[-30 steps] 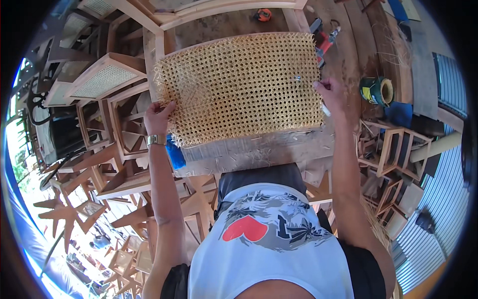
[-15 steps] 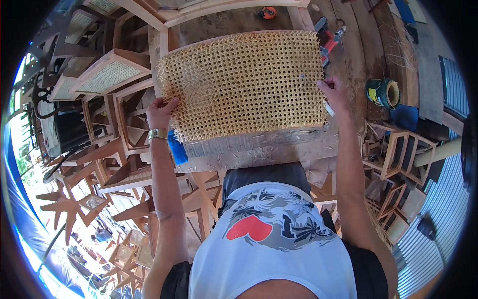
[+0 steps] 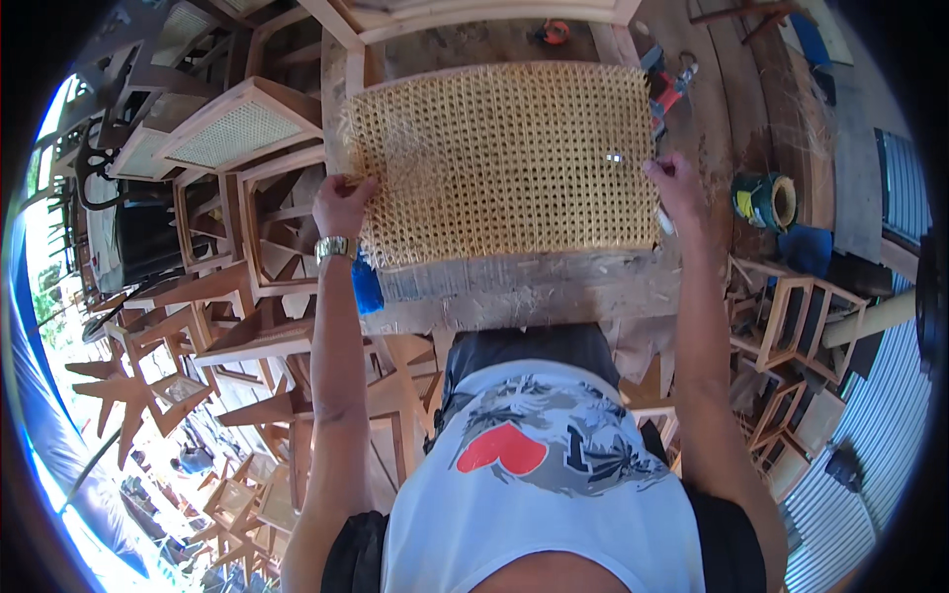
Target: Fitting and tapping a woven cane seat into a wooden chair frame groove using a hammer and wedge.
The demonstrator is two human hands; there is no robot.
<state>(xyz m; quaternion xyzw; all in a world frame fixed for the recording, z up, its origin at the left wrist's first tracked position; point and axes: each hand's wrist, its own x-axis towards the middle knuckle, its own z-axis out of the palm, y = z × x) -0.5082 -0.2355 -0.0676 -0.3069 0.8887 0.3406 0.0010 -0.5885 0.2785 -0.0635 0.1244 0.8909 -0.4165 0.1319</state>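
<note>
A sheet of woven cane webbing (image 3: 504, 158) lies over the wooden workbench (image 3: 494, 292) in front of me, its strand ends frayed along the left edge. My left hand (image 3: 344, 203), with a metal watch (image 3: 336, 247) at the wrist, pinches that left edge between thumb and fingers. At the opposite side my right hand (image 3: 678, 190) is closed on the right edge of the webbing. A small white object (image 3: 665, 221) sits beside the right palm; its kind is unclear. Whatever lies beneath the webbing is mostly hidden.
Beyond the webbing are an orange-and-black tape measure (image 3: 554, 33), a red tool (image 3: 674, 91) and a wooden frame (image 3: 494, 15). A blue object (image 3: 367, 287) lies by the bench's left front. A dark round container (image 3: 761, 202) stands at right. Wooden chair frames (image 3: 237, 128) crowd the left.
The view has shifted slightly, so the scene sits further right. Both hands keep hold of the webbing's edges; the left hand has moved slightly up along its edge.
</note>
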